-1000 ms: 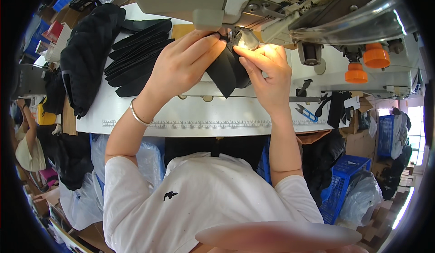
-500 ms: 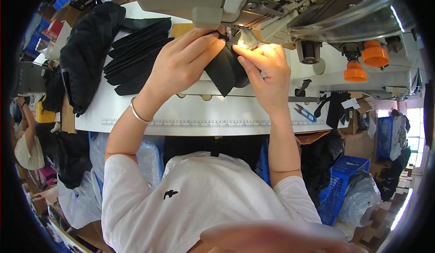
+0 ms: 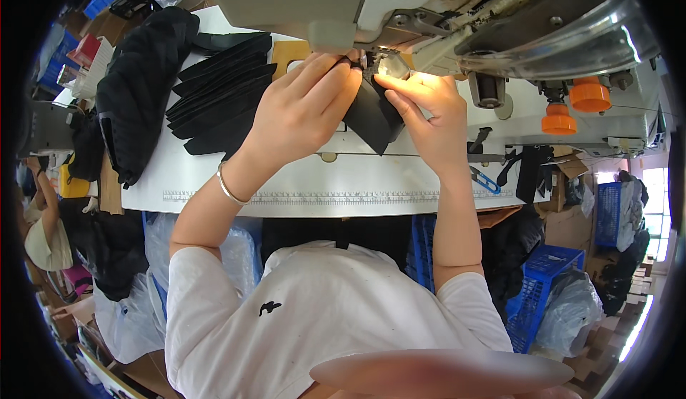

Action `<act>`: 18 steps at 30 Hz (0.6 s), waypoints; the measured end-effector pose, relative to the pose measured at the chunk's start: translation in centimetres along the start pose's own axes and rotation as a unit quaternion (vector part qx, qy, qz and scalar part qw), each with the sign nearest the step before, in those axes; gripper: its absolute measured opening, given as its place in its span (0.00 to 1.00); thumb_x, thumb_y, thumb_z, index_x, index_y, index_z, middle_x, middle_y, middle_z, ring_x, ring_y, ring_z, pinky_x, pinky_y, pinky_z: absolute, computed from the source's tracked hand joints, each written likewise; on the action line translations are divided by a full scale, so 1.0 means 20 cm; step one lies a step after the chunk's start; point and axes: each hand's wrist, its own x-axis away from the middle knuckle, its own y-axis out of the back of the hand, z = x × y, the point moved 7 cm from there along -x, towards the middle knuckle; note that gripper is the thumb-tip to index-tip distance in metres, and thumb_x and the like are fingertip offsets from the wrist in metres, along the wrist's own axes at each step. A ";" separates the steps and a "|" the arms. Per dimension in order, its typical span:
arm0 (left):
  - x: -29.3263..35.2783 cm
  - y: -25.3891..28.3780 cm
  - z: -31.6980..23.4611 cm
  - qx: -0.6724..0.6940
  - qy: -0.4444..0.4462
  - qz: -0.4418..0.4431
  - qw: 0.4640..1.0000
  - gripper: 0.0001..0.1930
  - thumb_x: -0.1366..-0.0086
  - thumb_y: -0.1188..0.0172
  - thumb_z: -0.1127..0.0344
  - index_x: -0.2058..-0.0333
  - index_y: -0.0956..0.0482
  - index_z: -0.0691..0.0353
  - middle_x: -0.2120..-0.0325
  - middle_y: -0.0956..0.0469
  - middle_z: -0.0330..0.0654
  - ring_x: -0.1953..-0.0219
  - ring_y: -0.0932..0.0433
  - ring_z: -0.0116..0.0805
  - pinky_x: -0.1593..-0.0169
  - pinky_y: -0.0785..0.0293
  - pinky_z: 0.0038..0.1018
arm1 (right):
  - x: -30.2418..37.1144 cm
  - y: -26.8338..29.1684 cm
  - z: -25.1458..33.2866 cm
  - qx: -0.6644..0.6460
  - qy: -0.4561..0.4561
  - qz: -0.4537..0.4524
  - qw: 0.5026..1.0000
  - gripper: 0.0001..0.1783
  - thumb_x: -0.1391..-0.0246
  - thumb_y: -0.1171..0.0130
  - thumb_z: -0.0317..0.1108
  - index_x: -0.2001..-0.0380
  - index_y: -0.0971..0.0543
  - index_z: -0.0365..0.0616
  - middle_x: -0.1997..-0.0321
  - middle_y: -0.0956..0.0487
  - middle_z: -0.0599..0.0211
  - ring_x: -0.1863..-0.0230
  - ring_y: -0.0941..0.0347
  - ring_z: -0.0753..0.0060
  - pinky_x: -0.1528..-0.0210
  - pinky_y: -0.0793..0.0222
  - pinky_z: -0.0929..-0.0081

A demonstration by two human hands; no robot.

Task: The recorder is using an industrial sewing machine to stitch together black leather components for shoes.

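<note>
A folded piece of black fabric (image 3: 371,119) hangs from under the needle area of a sewing machine (image 3: 293,2), its pointed lower end toward me. My left hand (image 3: 306,102) is closed on the fabric's left edge, fingertips bent in beside the presser foot. On the other side my right hand (image 3: 432,116) pinches the fabric's upper right edge between thumb and forefinger. A lamp lights that spot brightly. The needle and the left fingertips are partly hidden.
Left on the white table (image 3: 286,202) lie a fanned stack of black fabric pieces (image 3: 221,99) and a bulky black garment (image 3: 139,91). Blue thread snips (image 3: 486,181) lie near my right forearm. Orange knobs (image 3: 559,121) hang at the right. Another person (image 3: 48,227) sits far left.
Both hands have shifted slightly to the right with the black fabric, still gripping it. The right forearm now covers part of the thread snips.
</note>
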 end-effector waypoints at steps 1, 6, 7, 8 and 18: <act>0.00 0.00 0.00 0.000 -0.001 0.000 1.000 0.20 0.52 0.37 0.78 0.56 0.16 0.71 0.59 0.19 0.46 0.48 0.17 0.47 0.50 0.14 0.36 | 0.00 0.00 0.00 0.000 0.000 -0.001 1.000 0.13 0.41 0.33 0.33 0.53 0.11 0.53 0.74 0.23 0.71 0.66 0.32 0.68 0.55 0.35 0.73; 0.00 0.00 0.00 -0.015 0.008 -0.001 1.000 0.19 0.51 0.37 0.79 0.57 0.16 0.70 0.59 0.19 0.46 0.49 0.17 0.47 0.49 0.14 0.36 | -0.02 0.00 0.00 -0.017 0.011 -0.007 1.000 0.13 0.41 0.33 0.34 0.53 0.11 0.53 0.74 0.22 0.71 0.68 0.32 0.69 0.57 0.35 0.73; -0.01 0.00 -0.01 -0.014 0.006 0.000 1.000 0.19 0.51 0.37 0.79 0.57 0.16 0.70 0.59 0.19 0.46 0.49 0.17 0.47 0.49 0.14 0.36 | -0.02 0.00 -0.01 -0.017 0.010 -0.009 1.000 0.13 0.41 0.33 0.34 0.53 0.11 0.53 0.74 0.22 0.71 0.68 0.32 0.69 0.57 0.35 0.73; 0.00 -0.01 0.00 -0.009 0.012 0.006 1.000 0.19 0.51 0.37 0.78 0.57 0.16 0.70 0.59 0.19 0.46 0.49 0.17 0.47 0.49 0.14 0.35 | -0.01 0.00 -0.01 -0.014 0.030 -0.024 0.999 0.13 0.41 0.33 0.34 0.53 0.11 0.54 0.73 0.22 0.71 0.68 0.32 0.70 0.57 0.35 0.72; -0.01 -0.02 0.05 0.012 -0.025 -0.010 1.000 0.14 0.47 0.37 0.73 0.59 0.18 0.68 0.60 0.22 0.42 0.52 0.18 0.40 0.58 0.18 0.29 | 0.00 0.00 0.03 0.025 0.071 -0.064 0.995 0.13 0.41 0.32 0.33 0.53 0.11 0.54 0.73 0.24 0.71 0.66 0.33 0.68 0.57 0.34 0.69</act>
